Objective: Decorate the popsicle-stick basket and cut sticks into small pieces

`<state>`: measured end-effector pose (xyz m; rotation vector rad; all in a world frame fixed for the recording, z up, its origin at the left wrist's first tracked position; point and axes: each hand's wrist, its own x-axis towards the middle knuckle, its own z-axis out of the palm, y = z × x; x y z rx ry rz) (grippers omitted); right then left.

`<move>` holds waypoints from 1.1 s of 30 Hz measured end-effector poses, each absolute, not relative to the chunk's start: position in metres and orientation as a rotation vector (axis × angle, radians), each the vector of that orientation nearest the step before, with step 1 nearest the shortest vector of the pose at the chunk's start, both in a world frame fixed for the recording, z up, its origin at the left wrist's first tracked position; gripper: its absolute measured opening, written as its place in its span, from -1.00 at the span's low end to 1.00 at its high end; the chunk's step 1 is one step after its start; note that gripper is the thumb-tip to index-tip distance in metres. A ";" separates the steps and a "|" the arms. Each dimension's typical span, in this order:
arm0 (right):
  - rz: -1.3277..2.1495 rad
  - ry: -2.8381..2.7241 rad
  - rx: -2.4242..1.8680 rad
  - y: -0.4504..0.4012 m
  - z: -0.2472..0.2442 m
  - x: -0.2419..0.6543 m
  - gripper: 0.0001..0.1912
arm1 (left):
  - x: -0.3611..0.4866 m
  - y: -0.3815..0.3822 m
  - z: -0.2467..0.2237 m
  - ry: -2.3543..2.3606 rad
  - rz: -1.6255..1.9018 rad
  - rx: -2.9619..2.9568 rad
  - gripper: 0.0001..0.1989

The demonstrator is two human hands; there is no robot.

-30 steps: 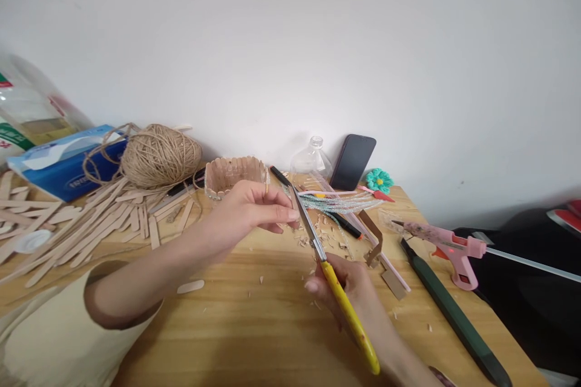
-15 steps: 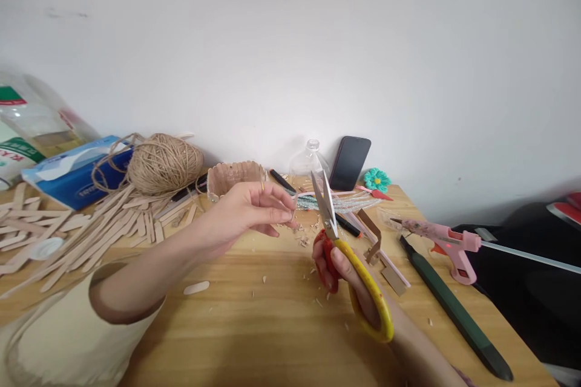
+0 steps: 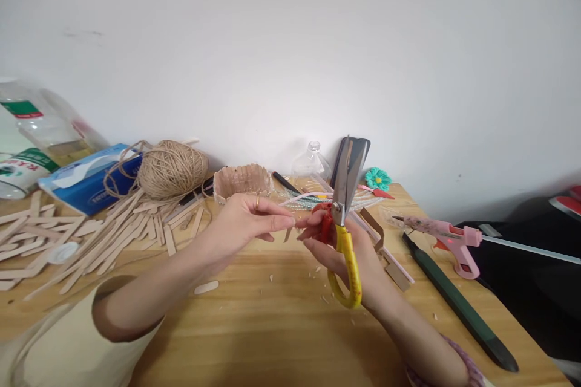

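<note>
My left hand (image 3: 252, 221) is pinched in front of the small stick-walled box, thumb against forefinger. A thin sliver of wood (image 3: 288, 234) shows just under its fingertips and seems to be held there; the fingers partly hide it. Scissors (image 3: 345, 245) with one red and one yellow handle hang in my right hand (image 3: 354, 257). Their blades point up and stand slightly apart. The right hand's fingertips come up against the left fingertips. Wood chips (image 3: 313, 275) are scattered on the table below.
Wooden craft sticks (image 3: 104, 236), a twine ball (image 3: 172, 169) and a blue tissue pack (image 3: 100, 181) lie left. Behind stand the stick box (image 3: 242, 180), a clear bottle (image 3: 312, 160) and a phone (image 3: 358, 151). A pink glue gun (image 3: 454, 239) and a green cutter (image 3: 458, 299) lie right.
My right hand has moved in to meet the left fingertips, bringing the scissors with it. The scissor blades have swung from leaning left to pointing up and slightly right.
</note>
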<state>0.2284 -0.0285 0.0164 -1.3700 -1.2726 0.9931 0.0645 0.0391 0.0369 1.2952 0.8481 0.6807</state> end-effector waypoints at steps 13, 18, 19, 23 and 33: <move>1.157 -1.149 -1.246 -0.025 0.017 0.213 -0.85 | 0.064 0.034 0.032 0.758 0.618 1.067 -0.94; 1.321 -1.043 -1.052 -0.025 0.005 0.217 -0.81 | 0.063 0.037 0.027 0.678 0.553 1.029 -0.88; 1.349 -1.038 -1.021 -0.025 0.003 0.218 -0.81 | 0.063 0.038 0.026 0.667 0.536 1.041 -0.88; 1.450 -0.956 -0.911 -0.025 0.004 0.219 -0.80 | 0.065 0.039 0.025 0.653 0.508 1.132 -0.94; 1.295 -1.173 -1.173 -0.029 0.003 0.223 -0.68 | 0.067 0.036 0.029 0.735 0.675 1.185 -0.91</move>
